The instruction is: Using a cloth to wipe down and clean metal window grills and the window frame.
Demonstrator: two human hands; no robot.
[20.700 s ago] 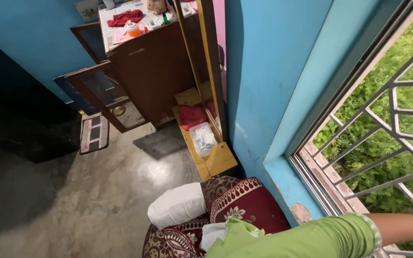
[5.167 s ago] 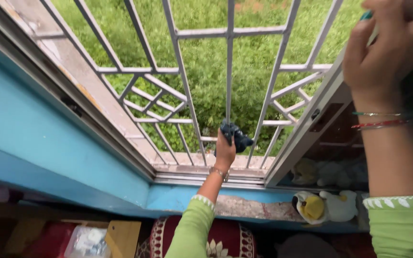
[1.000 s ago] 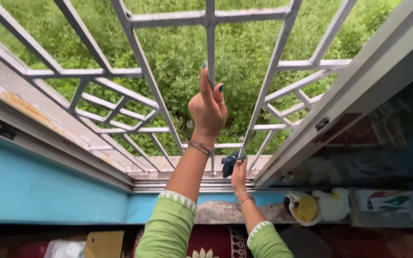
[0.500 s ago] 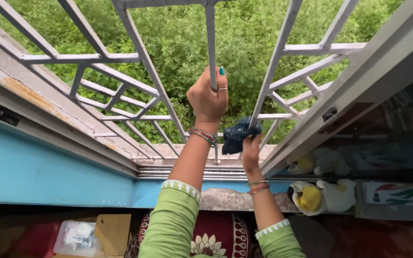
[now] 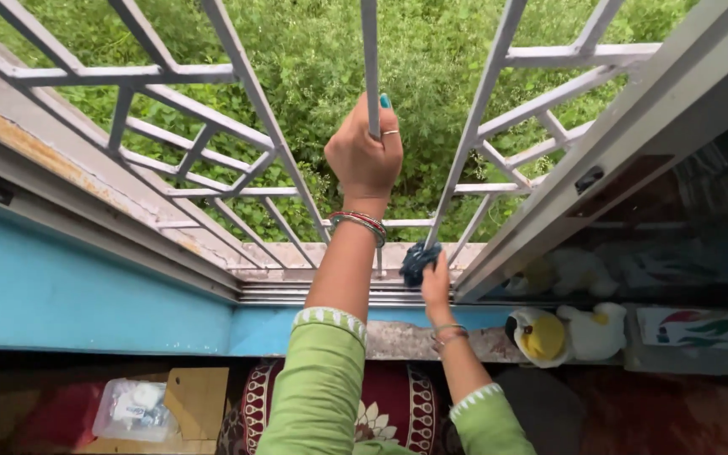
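My left hand (image 5: 364, 156) is closed around a vertical bar of the grey metal window grille (image 5: 250, 84), with bangles at the wrist. Lower down, my right hand (image 5: 436, 286) holds a dark blue cloth (image 5: 420, 259) pressed against the foot of a slanted grille bar, just above the window sill (image 5: 297, 253). Both arms wear green sleeves with white trim. Thick green plants fill the view beyond the grille.
A sliding window frame (image 5: 566, 177) runs diagonally at the right, with dark glass behind it. A yellow and white soft toy (image 5: 562, 333) sits on the blue ledge (image 5: 94, 295). Below lie a maroon patterned cushion (image 5: 389, 413) and a clear plastic box (image 5: 132, 409).
My right hand has slid the cloth down the slanted bar to near the sill. My left hand, earlier only fingertips on the bar, keeps its full grip on it.
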